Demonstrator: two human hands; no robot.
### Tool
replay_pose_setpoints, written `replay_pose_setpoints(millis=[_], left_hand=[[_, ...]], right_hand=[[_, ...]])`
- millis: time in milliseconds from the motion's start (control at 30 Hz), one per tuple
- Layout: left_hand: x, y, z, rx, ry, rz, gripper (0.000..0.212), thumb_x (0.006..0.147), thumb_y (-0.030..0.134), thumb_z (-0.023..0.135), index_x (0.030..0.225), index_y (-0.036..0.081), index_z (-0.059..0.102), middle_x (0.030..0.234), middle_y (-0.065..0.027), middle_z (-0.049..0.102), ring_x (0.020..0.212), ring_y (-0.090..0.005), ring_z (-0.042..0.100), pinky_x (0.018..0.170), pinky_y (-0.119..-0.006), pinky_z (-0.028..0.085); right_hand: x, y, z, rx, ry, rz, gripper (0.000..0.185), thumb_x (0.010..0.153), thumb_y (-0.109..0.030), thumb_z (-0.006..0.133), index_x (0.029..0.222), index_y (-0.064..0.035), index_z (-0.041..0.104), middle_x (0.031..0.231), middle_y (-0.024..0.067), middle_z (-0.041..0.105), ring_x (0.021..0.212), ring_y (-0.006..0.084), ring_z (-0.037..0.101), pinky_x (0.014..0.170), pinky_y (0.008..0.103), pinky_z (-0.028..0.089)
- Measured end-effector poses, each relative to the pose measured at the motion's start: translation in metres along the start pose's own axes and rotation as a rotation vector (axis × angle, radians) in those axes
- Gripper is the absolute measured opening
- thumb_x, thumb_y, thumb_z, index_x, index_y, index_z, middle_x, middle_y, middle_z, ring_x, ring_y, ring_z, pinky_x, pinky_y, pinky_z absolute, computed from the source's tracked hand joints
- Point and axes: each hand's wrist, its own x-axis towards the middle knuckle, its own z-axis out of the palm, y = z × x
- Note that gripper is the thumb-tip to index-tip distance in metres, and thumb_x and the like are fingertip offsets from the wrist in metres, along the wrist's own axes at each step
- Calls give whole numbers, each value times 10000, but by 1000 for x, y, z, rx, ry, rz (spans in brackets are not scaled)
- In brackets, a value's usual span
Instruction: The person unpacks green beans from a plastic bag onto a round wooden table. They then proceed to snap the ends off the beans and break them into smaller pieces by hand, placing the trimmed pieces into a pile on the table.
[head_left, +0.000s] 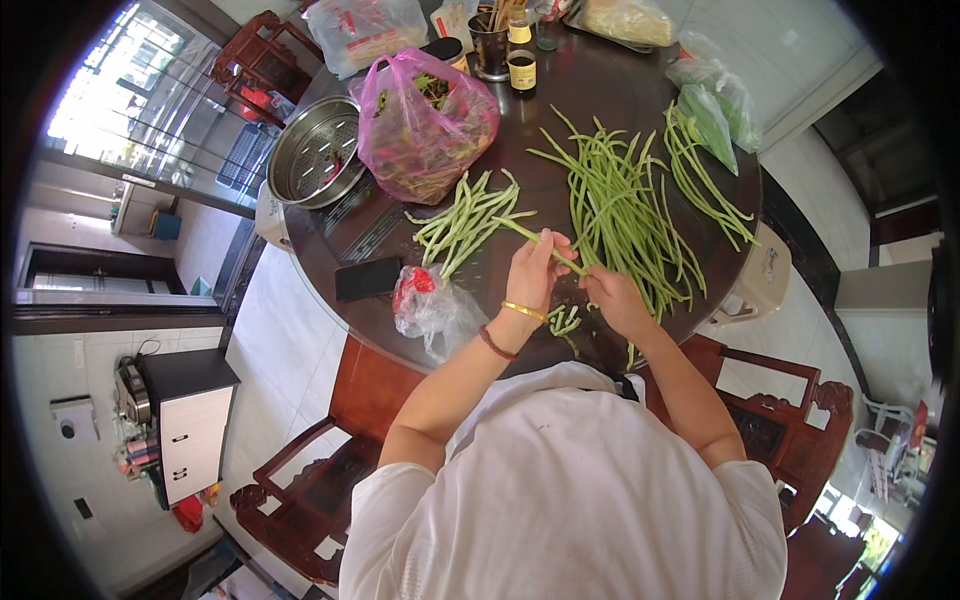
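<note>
Between both hands stretches a green long bean. My left hand grips it along its length, and its far end reaches toward a pile of bean lengths. At the bean's near end, the fingers of my right hand are closed on it. A large heap of long beans lies just beyond my right hand. Below the hands is a small pile of short bean ends on the dark round table.
Left of the hands are a clear plastic bag and a black phone. Farther back stand a pink bag of greens and a steel steamer pan. More long beans lie at the right, by a bag of green vegetables.
</note>
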Motion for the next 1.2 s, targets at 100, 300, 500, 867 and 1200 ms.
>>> replay_pose_setpoints(millis=[100,300,500,867,1200], left_hand=[[0,13,4,-16,9,345,346,957,327,390,830,32,520,747,-58,554,725,-155,549,638,-282,425],[-1,50,-29,505,-80,283,382,968,297,356,942,-10,581,814,-75,600,790,-168,569,728,-292,443],[-3,0,-18,664,-313,89,338,958,251,419,1037,-33,585,912,-63,623,855,-121,570,781,-253,450],[-10,34,-38,562,-441,-299,292,934,271,476,905,7,597,660,32,464,603,-54,444,580,-202,400],[-8,44,-45,671,-434,-270,303,935,287,473,877,15,594,630,39,451,568,-53,417,553,-194,380]], right_hand=[[5,27,-13,137,90,66,111,834,-62,466,807,6,550,697,55,542,588,146,504,550,305,424],[27,15,-28,1190,149,91,123,910,-123,440,912,-21,508,774,43,486,684,140,455,651,278,389],[49,-27,-21,1502,289,6,112,908,-100,438,931,-34,524,800,52,529,719,168,495,703,329,425],[34,-35,-56,-552,138,-667,238,761,-34,534,992,-19,591,997,84,564,894,245,537,814,330,449],[23,-30,-36,-604,-205,-547,102,802,-100,549,869,-25,564,773,116,526,733,297,535,643,377,431]])
